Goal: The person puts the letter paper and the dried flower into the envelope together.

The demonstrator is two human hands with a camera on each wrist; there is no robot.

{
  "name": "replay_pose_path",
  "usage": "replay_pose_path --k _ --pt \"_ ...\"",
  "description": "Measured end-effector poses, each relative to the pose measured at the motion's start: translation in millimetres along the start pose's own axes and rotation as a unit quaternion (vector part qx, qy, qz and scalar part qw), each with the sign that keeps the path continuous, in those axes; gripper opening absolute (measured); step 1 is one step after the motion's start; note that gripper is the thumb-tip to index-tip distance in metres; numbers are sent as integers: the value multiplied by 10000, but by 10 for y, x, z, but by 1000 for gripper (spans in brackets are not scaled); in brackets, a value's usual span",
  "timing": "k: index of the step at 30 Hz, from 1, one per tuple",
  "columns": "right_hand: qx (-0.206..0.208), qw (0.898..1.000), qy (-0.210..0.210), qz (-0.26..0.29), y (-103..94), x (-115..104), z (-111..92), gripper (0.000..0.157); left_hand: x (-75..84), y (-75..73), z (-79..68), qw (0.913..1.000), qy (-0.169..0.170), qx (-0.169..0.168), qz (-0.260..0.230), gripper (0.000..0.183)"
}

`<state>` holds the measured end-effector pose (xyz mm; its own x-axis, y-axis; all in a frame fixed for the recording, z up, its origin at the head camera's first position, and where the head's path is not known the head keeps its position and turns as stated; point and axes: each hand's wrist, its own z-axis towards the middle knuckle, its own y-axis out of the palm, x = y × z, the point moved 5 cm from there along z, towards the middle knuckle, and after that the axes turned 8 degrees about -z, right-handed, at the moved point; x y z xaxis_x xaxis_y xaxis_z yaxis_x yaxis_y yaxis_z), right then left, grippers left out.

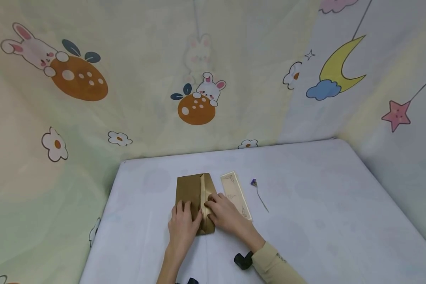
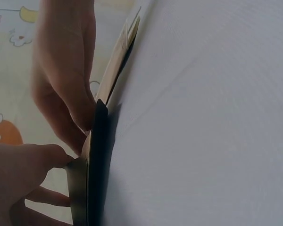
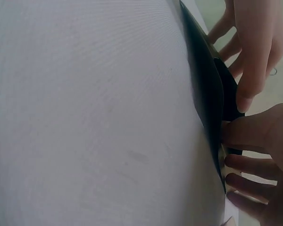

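A brown paper envelope lies on the white-covered table, its lighter, creased flap spread to the right. My left hand rests on the envelope's body, fingertips on the paper and thumb close to the flap's fold. Over the flap is my right hand, its fingertips touching the paper. From the right wrist, the envelope appears nearly edge-on, with the right thumb and fingers spread along the flap. The left wrist view shows both hands meeting at the envelope's edge.
Right of the envelope lies a cream card with printed ornament, partly behind my right hand. Farther right is a small purple flower on a thin stem. Black wrist gear shows by the right sleeve. Printed cloth hangs behind the table.
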<state>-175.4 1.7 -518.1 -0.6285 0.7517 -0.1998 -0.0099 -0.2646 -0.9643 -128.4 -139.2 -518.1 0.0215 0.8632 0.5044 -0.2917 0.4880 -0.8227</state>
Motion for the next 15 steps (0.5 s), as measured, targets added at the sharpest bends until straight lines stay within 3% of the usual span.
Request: replay_pose_path --k 12,15 --pt "28 9998 215 -48 7 -16 -3 31 32 -32 20 9995 282 142 70 46" --pt "2 9998 197 -69 -4 -23 -5 31 58 -39 11 9983 520 262 103 47"
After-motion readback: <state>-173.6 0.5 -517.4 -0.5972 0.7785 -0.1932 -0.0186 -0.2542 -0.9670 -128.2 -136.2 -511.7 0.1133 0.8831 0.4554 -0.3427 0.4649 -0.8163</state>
